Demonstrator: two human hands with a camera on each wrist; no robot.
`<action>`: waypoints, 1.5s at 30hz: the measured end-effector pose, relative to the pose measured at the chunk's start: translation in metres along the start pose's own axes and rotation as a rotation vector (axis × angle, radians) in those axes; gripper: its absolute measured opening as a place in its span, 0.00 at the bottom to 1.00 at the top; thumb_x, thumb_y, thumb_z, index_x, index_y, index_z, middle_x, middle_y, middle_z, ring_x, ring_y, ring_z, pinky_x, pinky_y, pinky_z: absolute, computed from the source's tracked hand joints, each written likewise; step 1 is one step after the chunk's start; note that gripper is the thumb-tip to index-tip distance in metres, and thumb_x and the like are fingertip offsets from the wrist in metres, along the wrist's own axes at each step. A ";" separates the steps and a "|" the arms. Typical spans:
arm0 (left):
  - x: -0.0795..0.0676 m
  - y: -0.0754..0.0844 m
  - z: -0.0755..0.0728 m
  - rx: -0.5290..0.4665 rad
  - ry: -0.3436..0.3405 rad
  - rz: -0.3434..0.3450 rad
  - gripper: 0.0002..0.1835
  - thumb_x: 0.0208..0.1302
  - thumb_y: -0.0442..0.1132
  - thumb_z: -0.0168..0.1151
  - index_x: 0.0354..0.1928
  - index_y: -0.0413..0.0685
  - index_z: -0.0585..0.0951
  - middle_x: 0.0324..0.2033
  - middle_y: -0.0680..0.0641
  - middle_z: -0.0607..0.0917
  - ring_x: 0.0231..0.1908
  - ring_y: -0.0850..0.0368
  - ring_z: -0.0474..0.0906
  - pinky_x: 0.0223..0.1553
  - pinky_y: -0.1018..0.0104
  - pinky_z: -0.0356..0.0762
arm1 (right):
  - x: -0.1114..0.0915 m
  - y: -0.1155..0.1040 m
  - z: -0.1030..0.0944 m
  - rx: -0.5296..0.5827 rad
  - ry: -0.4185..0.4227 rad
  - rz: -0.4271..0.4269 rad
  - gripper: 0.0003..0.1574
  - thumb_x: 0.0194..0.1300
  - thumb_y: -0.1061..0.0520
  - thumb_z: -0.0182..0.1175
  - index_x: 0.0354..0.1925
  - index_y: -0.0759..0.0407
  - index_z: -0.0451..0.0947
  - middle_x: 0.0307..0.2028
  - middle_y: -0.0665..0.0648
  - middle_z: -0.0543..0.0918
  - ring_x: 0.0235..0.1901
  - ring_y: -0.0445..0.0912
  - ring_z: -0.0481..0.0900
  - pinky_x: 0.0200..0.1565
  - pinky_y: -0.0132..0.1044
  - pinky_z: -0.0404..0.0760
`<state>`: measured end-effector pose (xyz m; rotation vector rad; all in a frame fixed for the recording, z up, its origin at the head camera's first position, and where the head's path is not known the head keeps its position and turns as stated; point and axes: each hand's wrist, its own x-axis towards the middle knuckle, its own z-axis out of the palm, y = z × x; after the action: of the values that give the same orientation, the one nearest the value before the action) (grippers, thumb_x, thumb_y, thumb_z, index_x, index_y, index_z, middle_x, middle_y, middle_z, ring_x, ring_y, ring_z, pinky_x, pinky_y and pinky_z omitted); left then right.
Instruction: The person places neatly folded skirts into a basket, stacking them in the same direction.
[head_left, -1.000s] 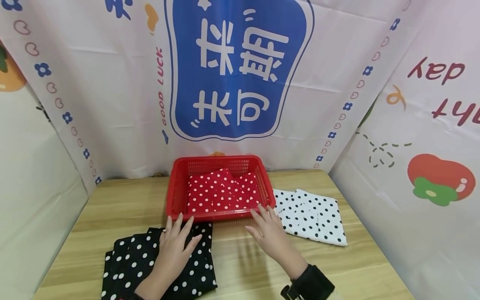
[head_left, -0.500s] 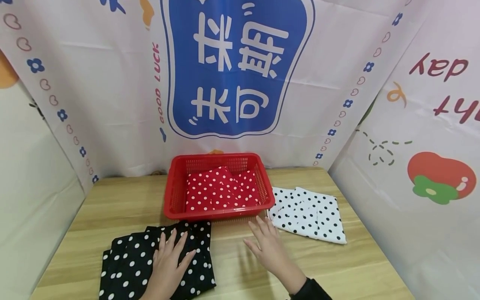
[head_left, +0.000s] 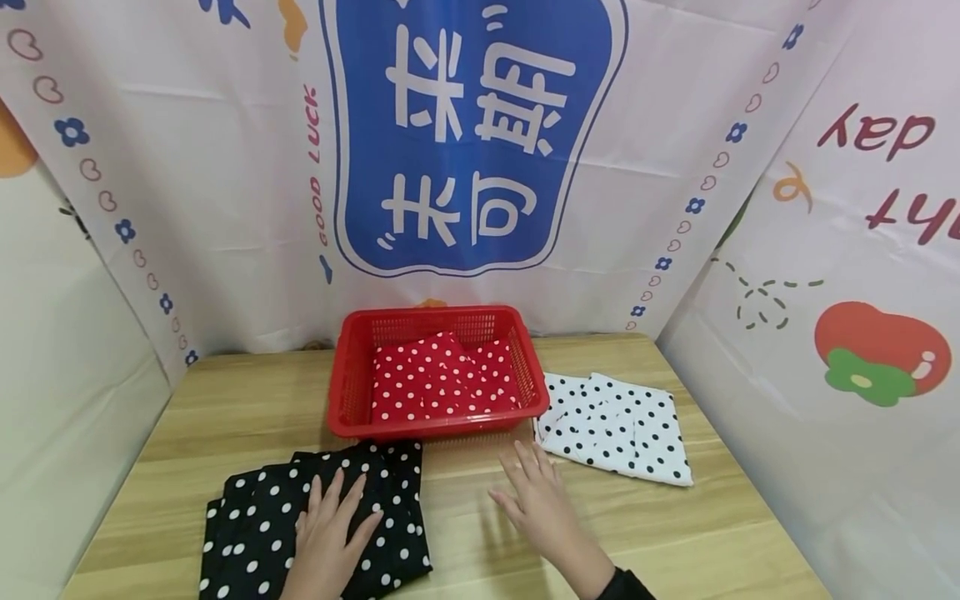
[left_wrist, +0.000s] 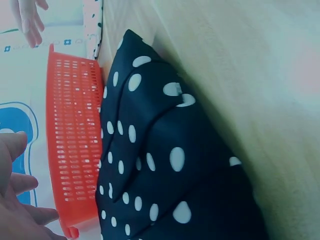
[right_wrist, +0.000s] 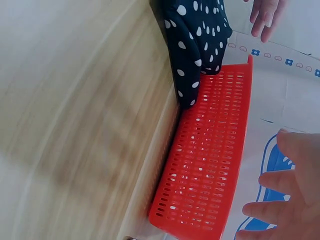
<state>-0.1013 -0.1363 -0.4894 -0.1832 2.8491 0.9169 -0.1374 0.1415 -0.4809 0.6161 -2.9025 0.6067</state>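
My left hand (head_left: 326, 537) hovers with spread fingers above a folded black cloth with white dots (head_left: 255, 521) at the front left; the left wrist view shows a gap between hand and cloth. Over the wooden table, right of the black cloth, my right hand (head_left: 543, 508) is held in the air, fingers spread and holding nothing. A red plastic basket (head_left: 438, 429) stands behind both hands. Inside it lies a folded red cloth with white dots (head_left: 442, 379). To the basket's right is a folded white cloth with black dots (head_left: 618, 429), just beyond my right fingertips.
The wooden table (head_left: 247, 400) ends at a printed white curtain (head_left: 247, 208) behind the basket. More fabric walls (head_left: 847, 350) close in the left and right sides. In the right wrist view, the black cloth (right_wrist: 187, 55) reaches up against the basket's side.
Both hands have drawn back toward me from the basket's front rim, the left one over the black cloth. The view has shifted slightly. Basket and cloths stay in place.
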 end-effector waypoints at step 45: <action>0.006 -0.090 0.030 0.184 -0.184 -0.121 0.61 0.45 0.76 0.61 0.69 0.33 0.62 0.68 0.26 0.54 0.65 0.18 0.39 0.55 0.18 0.40 | -0.017 0.015 0.016 -0.023 0.013 0.016 0.32 0.67 0.45 0.58 0.61 0.65 0.73 0.64 0.71 0.68 0.65 0.71 0.60 0.62 0.67 0.59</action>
<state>-0.0904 -0.1920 -0.5657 -0.2349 2.6986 0.6103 -0.1282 0.1541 -0.5039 0.5852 -2.9009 0.5761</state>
